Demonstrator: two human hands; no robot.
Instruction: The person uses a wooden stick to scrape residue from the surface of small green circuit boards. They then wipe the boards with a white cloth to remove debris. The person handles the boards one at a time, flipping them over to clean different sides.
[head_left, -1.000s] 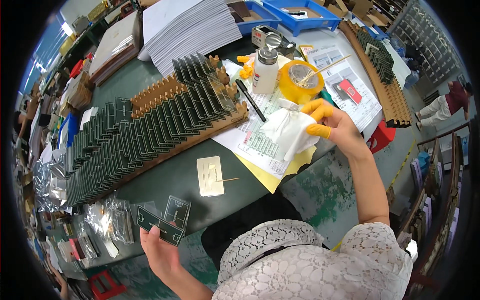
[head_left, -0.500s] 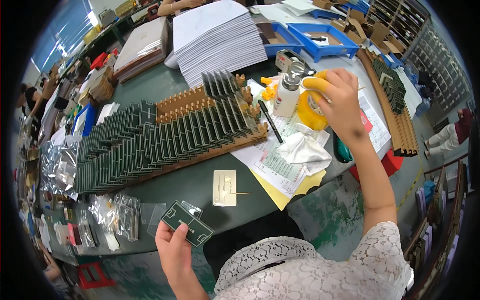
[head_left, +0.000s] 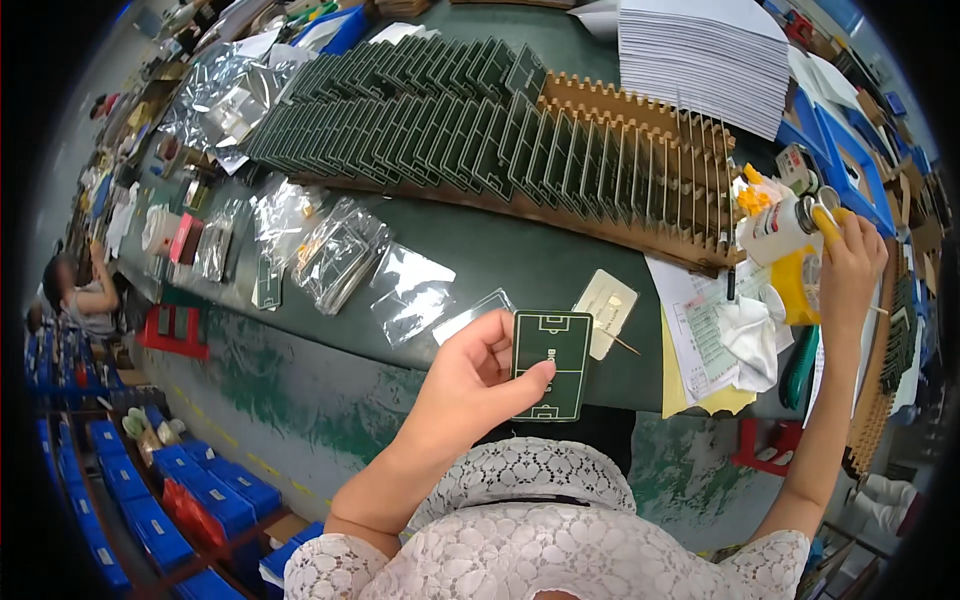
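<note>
My left hand (head_left: pixel 480 385) grips a dark green card (head_left: pixel 553 350) with white lines like a sports pitch, thumb on its face. Behind it on the table lies a cream card (head_left: pixel 607 312), with a thin wooden stick (head_left: pixel 625 344) at its lower edge. My right hand (head_left: pixel 850 262), yellow covers on some fingers, reaches to the top of a white bottle (head_left: pixel 775 232) with a metal lid. Its fingers are bent together; what they pinch, if anything, is hidden. Below that hand are a roll of yellow tape (head_left: pixel 797 285) and a crumpled white cloth (head_left: pixel 748 340).
A long notched wooden rack (head_left: pixel 640 235) holds many upright green cards (head_left: pixel 420 140). Clear plastic bags (head_left: pixel 335 255) lie left of centre. A paper stack (head_left: pixel 700 60) and blue trays (head_left: pixel 850 165) stand beyond. A green tool (head_left: pixel 800 368) rests near the right edge. Another person (head_left: pixel 88 290) sits far left.
The view has swung to the left. My left hand has raised the green card and turned it upright, near the cream card. My right hand has come down closer to the bottle's top.
</note>
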